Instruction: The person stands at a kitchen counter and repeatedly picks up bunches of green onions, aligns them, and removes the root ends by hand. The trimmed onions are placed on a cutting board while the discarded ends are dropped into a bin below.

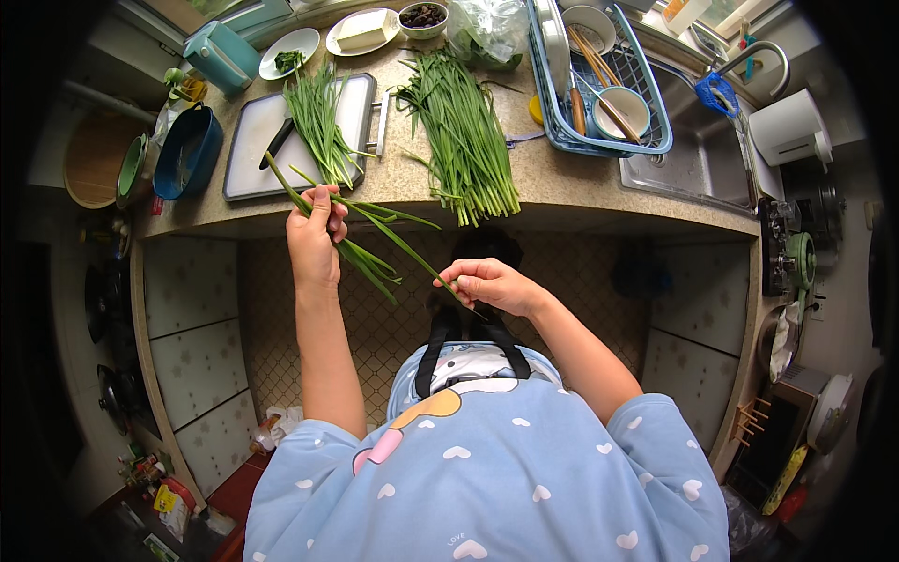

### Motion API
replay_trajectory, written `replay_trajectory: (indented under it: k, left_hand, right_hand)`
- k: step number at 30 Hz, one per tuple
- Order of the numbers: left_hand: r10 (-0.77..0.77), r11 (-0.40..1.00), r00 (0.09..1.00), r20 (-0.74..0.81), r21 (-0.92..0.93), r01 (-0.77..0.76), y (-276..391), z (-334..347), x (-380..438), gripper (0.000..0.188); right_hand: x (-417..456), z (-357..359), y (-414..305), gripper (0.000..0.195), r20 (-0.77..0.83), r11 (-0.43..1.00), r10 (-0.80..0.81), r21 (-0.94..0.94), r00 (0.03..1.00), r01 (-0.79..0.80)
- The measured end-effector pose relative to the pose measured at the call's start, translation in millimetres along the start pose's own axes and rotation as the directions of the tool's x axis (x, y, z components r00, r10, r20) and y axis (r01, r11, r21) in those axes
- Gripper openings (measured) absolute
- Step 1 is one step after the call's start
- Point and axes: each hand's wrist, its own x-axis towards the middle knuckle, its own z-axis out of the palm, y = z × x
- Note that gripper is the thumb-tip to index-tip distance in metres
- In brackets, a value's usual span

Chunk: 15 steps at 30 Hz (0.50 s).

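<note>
My left hand [316, 235] grips a few garlic chive stalks [366, 261], held in front of the counter's edge. With its thumb and fingers, my right hand [495, 286] pinches the tip of one long leaf that runs across from the left hand. Behind the left hand, a small bunch of chives [319, 123] lies across a white cutting board [256, 158] with a metal handle. A knife with a black handle [277, 142] rests there, its blade mostly hidden under the greens. A larger pile of chives [463, 133] lies on the counter to the right, stem ends towards me.
Along the back stand a plate of chopped greens [309, 43], a plate with a white block [362, 31], a bowl of dark pieces [423, 17] and a plastic bag [488, 31]. A blue dish basket [657, 133] sits beside the sink [716, 161]. A blue basin [186, 151] is at left.
</note>
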Motion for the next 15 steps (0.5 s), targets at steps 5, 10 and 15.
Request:
replay_trajectory:
  k: [5, 10, 15]
  left_hand:
    - [0.008, 1.000, 0.999, -0.035, -0.002, -0.008, 2, -10, 6, 0.023]
    - [0.012, 1.000, 0.998, -0.061, 0.013, -0.011, 0, -17, 10, 0.022]
    - [0.004, 0.999, 0.997, -0.074, 0.044, -0.001, -5, -23, 15, 0.023]
  right_hand:
    - [-3, -4, 6, 0.012, 0.032, 0.996, -0.007, -0.094, 0.999, 0.010]
    - [-1, -3, 3, 0.012, 0.040, 1.000, 0.021, -0.015, 0.999, -0.020]
    - [-1, 3, -5, 0.015, 0.044, 0.996, 0.055, 0.068, 0.997, -0.058]
